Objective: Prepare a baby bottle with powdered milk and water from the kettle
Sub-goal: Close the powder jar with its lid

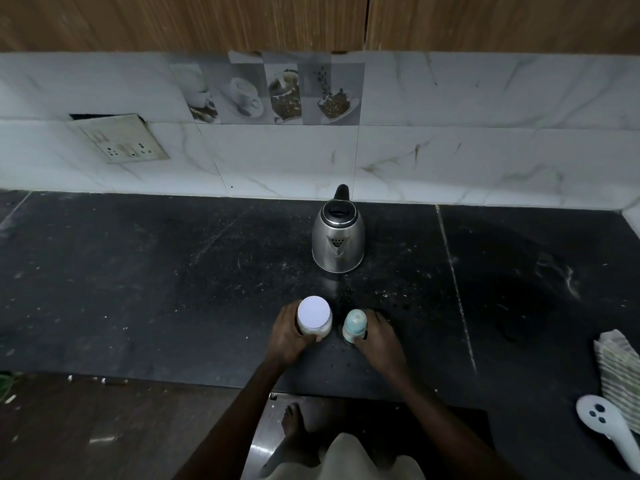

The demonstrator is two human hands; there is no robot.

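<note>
— While the left hand [289,336] is gripping the white-lidded clear jar [314,317], what is the right hand [379,337] doing?
— Clasping the teal-capped baby bottle [354,325] beside it on the black counter [173,289], the steel kettle [338,240] standing behind.

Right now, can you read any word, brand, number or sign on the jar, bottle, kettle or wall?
No text is readable.
Jar: blank white lid; side partly behind the left hand.
Bottle: any marks too small to tell.
Kettle: no lettering shows.
Picture tiles: cups only, no words.
Switch plate: blurred.
</note>
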